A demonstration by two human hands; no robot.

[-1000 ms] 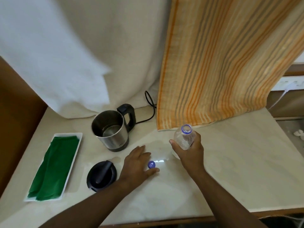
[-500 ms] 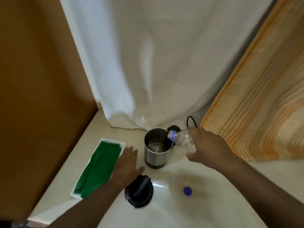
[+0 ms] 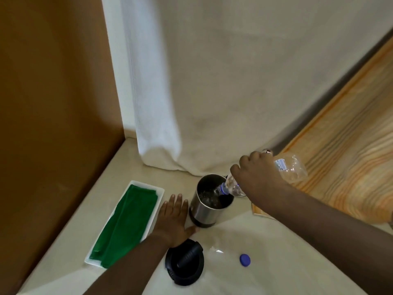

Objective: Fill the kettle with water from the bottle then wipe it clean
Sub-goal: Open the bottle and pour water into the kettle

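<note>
A: Landmark is the open stainless-steel kettle with the black base [image 3: 205, 206]. Nearest the camera, in front of it: round black kettle lid with bar handle [image 3: 184, 261], and to the lid's right the small blue bottle cap [image 3: 245, 260]. Both lie clear of the pour.

B: Hands?

A: Left hand [image 3: 173, 221] lies flat on the cream countertop [image 3: 265, 262], fingers spread, holding nothing, thumb touching or nearly touching the kettle's base. It isn't gripping the kettle. Right hand [image 3: 256, 180] has its fingers wrapped round the clear plastic water bottle [image 3: 291, 169], tipped neck-down over the kettle's right rim, water going in.

B: Risks?

A: Thin bottle, tight squeeze: my guess is it glugs and surges over the rim. The neck sits at the edge, not centred, so a small drift puts water on the counter. The kettle is unsteadied; a knock from the neck could shift it.

B: Wiping gear?

A: Left of the kettle, a folded green cloth [image 3: 125, 222] in a white rectangular tray [image 3: 160, 190]. Behind the kettle, a white curtain [image 3: 191, 103].
</note>
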